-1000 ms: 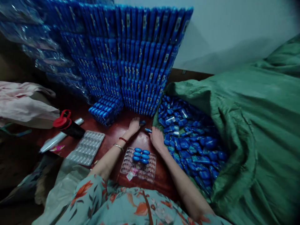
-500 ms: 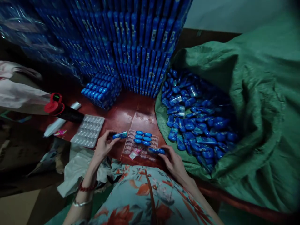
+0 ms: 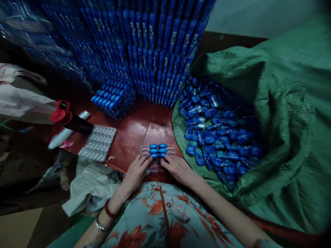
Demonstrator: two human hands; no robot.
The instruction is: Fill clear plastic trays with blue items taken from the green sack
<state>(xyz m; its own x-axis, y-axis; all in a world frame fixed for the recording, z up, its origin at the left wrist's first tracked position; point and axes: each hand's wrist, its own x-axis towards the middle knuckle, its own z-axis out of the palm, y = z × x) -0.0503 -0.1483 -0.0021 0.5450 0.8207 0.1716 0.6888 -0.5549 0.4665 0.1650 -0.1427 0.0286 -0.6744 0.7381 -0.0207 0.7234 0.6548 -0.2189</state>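
Observation:
A clear plastic tray (image 3: 144,149) lies on the red-brown table (image 3: 134,129) in front of me, with several small blue capsule-shaped items (image 3: 158,150) seated in its pockets. My left hand (image 3: 137,169) rests palm down on the tray's near left part, fingers curled toward the blue items. On the tray's near right part my right hand (image 3: 177,167) presses down, fingertips at the blue row. Both hands hide most of the tray. Whether a blue item is under either hand's fingers is hidden.
A wall of stacked blue packs (image 3: 144,51) rises at the back, a filled tray stack (image 3: 113,98) before it. A green sack (image 3: 271,113) at the right holds several loose blue items (image 3: 214,131). At left lie an empty clear tray (image 3: 98,143), a red-capped black bottle (image 3: 68,120) and crumpled plastic (image 3: 88,186).
A second ago both hands reached far toward the sack's edge. Half a second ago each held a blue item near the tray. Now both hands press down on the tray.

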